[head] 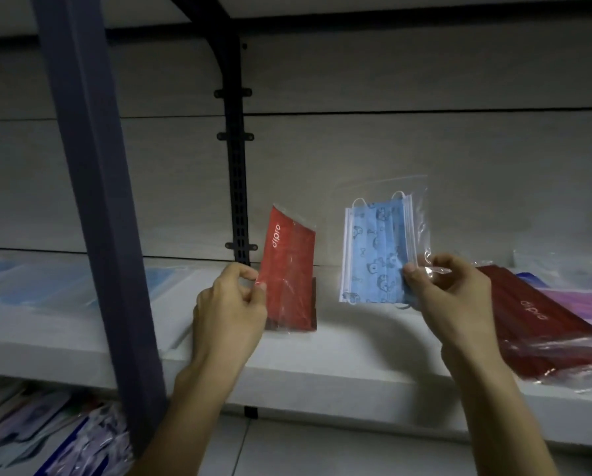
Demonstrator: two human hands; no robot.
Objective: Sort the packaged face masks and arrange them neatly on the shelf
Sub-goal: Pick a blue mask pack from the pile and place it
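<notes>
My left hand (231,304) pinches the left edge of a red packaged mask (289,269) with white lettering, holding it upright above the white shelf (339,345). My right hand (449,293) pinches the lower right edge of a clear bag holding a blue patterned mask (377,249), also upright over the shelf. A pile of dark red mask packs (535,324) lies on the shelf at the right, with purple packs (583,300) behind it.
A blue shelf post (95,187) stands in front at the left, and a black slotted upright (237,187) runs up the back wall. Blue mask packs (33,286) lie on the shelf's left part. More packaged goods (47,438) fill the lower left shelf.
</notes>
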